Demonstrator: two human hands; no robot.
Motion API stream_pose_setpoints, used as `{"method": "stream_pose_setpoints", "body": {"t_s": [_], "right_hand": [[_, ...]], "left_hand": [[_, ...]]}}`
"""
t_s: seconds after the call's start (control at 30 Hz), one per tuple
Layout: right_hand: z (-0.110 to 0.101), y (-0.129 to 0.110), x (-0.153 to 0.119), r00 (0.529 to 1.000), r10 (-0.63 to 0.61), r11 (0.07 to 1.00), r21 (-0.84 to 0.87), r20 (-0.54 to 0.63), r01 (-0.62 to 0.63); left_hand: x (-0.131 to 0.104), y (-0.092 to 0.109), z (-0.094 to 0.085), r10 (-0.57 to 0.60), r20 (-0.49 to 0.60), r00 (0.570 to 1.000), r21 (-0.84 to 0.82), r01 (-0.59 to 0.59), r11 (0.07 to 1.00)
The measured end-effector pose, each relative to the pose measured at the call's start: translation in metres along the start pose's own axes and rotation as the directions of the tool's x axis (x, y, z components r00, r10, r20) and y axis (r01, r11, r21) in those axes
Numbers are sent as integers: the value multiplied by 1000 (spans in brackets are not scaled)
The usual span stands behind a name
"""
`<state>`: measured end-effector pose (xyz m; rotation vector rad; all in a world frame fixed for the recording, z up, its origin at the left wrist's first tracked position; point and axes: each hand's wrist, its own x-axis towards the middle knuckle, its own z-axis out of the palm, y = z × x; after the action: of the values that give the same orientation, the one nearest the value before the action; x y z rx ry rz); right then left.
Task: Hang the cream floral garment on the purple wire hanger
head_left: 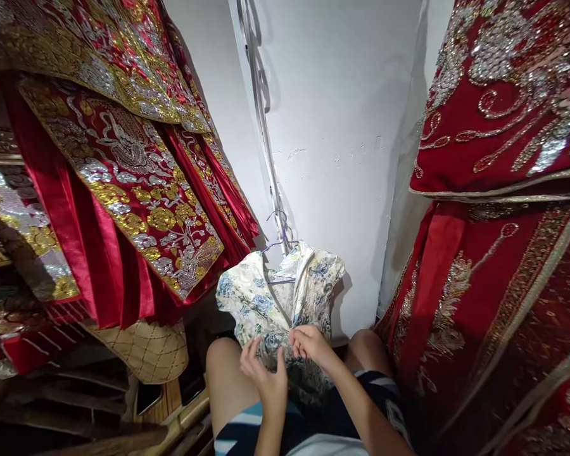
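A pale short-sleeved floral garment [259, 294] with blue flowers hangs in front of me on a thin purple hanger [276, 243], its neck opening spread in a V. My right hand [312, 345] pinches the garment's front edge at the bottom of that V, fingertips pressed together. To its left, my left hand [265, 373] is in front of the cloth with thumb and fingers apart, holding nothing; whether it touches the fabric I cannot tell. The garment's lower part falls between my knees in shadow.
A metal pole [261, 107] runs down the white wall [332, 82] to the hanger. Red embroidered costumes hang at left [142, 183] and right [494, 126]. A phone-like dark object [149, 398] lies on the wooden bench [171, 399] by my left leg.
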<state>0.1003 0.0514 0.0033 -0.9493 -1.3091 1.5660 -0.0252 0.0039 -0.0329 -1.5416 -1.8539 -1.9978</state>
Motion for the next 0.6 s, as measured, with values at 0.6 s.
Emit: {"method": "stream_pose_setpoints", "body": {"t_s": [0.6], "right_hand": [[-33,-155,62,984,-93,913,381,-152,145]], "left_hand": [[61,13,14,149,817,557,97,-388,917]]}}
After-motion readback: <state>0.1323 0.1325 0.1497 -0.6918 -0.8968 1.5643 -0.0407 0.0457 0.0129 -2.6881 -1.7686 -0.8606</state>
